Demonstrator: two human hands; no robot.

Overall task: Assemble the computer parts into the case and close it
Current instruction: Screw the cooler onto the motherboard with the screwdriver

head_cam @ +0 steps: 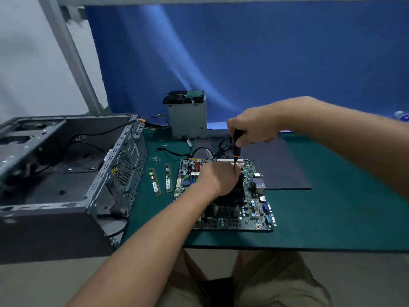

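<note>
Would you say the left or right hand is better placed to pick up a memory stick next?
Left. The left hand rests over the motherboard, nearer the two memory sticks on the mat, while the right hand grips the screwdriver on the far side.

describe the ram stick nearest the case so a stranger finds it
Start at the open grey case on the left of the green mat and look right toward the motherboard. Two narrow green memory sticks lie side by side between them. It is the left stick, nearest the case and slanted, while its neighbour lies straighter.
</note>
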